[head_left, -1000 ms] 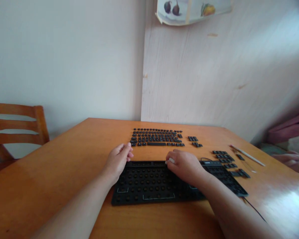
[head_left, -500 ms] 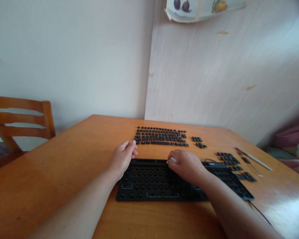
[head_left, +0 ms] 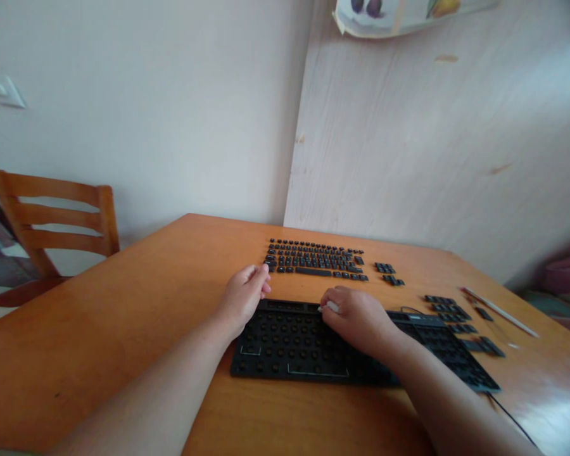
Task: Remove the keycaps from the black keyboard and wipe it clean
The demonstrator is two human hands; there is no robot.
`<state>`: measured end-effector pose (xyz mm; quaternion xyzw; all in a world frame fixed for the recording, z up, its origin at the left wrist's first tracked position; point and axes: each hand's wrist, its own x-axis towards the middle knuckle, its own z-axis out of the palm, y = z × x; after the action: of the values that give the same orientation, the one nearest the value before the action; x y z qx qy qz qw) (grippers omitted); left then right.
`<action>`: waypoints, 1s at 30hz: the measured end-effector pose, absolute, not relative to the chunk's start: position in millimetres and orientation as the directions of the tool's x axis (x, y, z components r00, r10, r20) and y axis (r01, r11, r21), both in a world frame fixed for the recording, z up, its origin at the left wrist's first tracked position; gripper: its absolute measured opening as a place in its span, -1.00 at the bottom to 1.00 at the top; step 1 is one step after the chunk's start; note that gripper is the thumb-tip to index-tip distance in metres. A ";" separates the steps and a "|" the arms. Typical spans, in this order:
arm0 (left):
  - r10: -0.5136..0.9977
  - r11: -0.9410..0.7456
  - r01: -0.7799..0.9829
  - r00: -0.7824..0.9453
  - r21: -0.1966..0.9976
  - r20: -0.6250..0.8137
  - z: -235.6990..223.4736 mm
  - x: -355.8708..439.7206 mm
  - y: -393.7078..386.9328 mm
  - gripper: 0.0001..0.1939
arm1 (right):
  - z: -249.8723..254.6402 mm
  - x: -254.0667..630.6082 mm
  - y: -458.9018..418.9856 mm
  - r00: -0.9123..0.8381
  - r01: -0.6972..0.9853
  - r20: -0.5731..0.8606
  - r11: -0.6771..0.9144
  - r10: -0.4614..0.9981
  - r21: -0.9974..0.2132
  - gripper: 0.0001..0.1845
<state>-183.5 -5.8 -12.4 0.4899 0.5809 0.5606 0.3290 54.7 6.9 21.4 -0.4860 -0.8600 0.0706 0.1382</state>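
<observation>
A black keyboard base (head_left: 308, 375) with its keycaps off lies in front of me, rows of switches showing. My left hand (head_left: 247, 292) is closed at its upper left corner, thumb pressed against curled fingers; whatever it may hold is hidden. Over the upper middle of the base, my right hand (head_left: 354, 313) grips a small white wad (head_left: 332, 306) that looks like tissue. The wad is close to the top row of switches. My right hand and forearm cover part of the base.
Loose black keycaps (head_left: 313, 272) lie in keyboard order behind the base. More keycaps (head_left: 449, 307) sit at the right, near a thin white stick (head_left: 501, 310). A cable (head_left: 508, 415) runs off the base's right side. A wooden chair (head_left: 66, 218) stands at the left.
The view has turned slightly left, so the table things appear farther right. Against the base, my right hand with the white wad has shifted a little left. My left hand keeps its place at the corner.
</observation>
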 end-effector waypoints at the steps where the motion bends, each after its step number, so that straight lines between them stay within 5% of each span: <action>1: 0.940 -0.107 0.200 -0.300 0.974 0.165 -12.3 -183.3 -5.9 -0.59 | 21.1 55.9 7.5 -0.490 0.810 0.167 0.518 0.856 -0.277 -0.81; 6: 0.937 -0.102 0.198 -0.310 0.975 0.161 -11.8 -182.0 -6.5 -0.58 | 17.7 56.1 10.3 -0.455 0.773 0.226 0.508 0.861 -0.380 -0.81; 14: 0.941 -0.104 0.181 -0.299 0.978 0.155 -13.8 -183.5 -5.2 -0.58 | 18.5 40.2 4.0 -0.521 0.800 0.179 0.551 0.834 -0.237 -0.80; 21: 0.938 -0.096 0.165 -0.314 0.982 0.144 -11.0 -181.3 -6.5 -0.59 | 19.3 44.1 5.8 -0.493 0.769 0.216 0.539 0.843 -0.344 -0.81; 30: 0.940 -0.101 0.171 -0.306 0.980 0.151 -10.4 -181.2 -6.6 -0.59 | 20.9 46.8 2.0 -0.510 0.789 0.179 0.541 0.841 -0.290 -0.81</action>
<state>-181.2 -6.6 -10.4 0.4810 0.5776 0.5651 0.3401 46.8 2.0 20.9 -0.4713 -0.8648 0.0856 0.1504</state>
